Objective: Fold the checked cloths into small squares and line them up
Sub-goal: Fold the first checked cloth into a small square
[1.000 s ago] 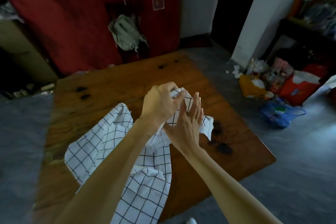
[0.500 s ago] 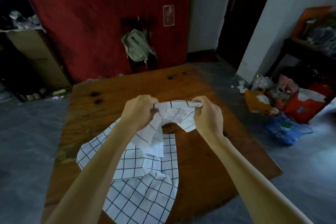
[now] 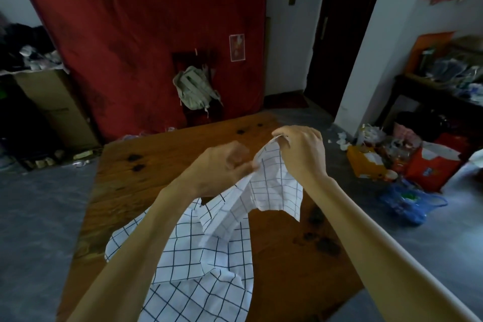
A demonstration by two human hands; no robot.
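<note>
Bench [image 3: 156, 165]: my wooden top, dark burn marks.
Backpack [image 3: 194, 87]: hangs before the red curtain [image 3: 130, 34].
Blue bag [image 3: 407, 201]: on floor, right.

A lived-in home room — red mattress [image 3: 146, 34] propped against the wall at twelve o'clock, wooden table [image 3: 162, 165], shopping bags [image 3: 407, 165] at three o'clock.

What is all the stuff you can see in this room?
white cloth with dark checks: one or more, white, partly lifted, rest on table
brown wooden table: one, brown, centre
dark red hanging cloth: one, red, back wall
pale green backpack: one, hanging at the red cloth
cardboard box: one, tan, left
blue plastic bag: one, floor, right
left hand: one, pinching cloth
right hand: one, pinching cloth edge
</note>
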